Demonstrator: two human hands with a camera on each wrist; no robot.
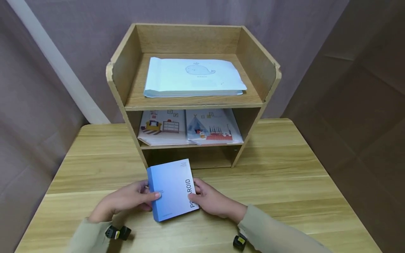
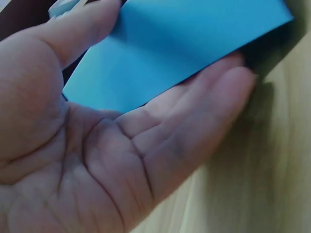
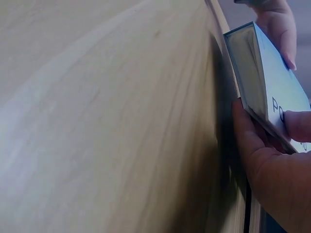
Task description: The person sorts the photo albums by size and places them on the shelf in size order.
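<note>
A blue photo album (image 1: 172,191) with POLAROID printed along its right side is held tilted in front of the shelf. My left hand (image 1: 128,198) grips its spine side, thumb on the cover and fingers beneath, as the left wrist view of the blue spine (image 2: 160,53) also shows. On the opposite side my right hand (image 1: 215,202) pinches the page edge, thumb over the lettering. Page edges between the covers (image 3: 248,73) show in the right wrist view. The album's underside is hidden in the head view.
A wooden three-level shelf (image 1: 190,102) stands at the back of the wooden table (image 1: 284,196). On its top level lies a pale whale-print album (image 1: 190,77). Two albums with room drawings (image 1: 164,128) lie side by side on the middle level. Curtains hang behind.
</note>
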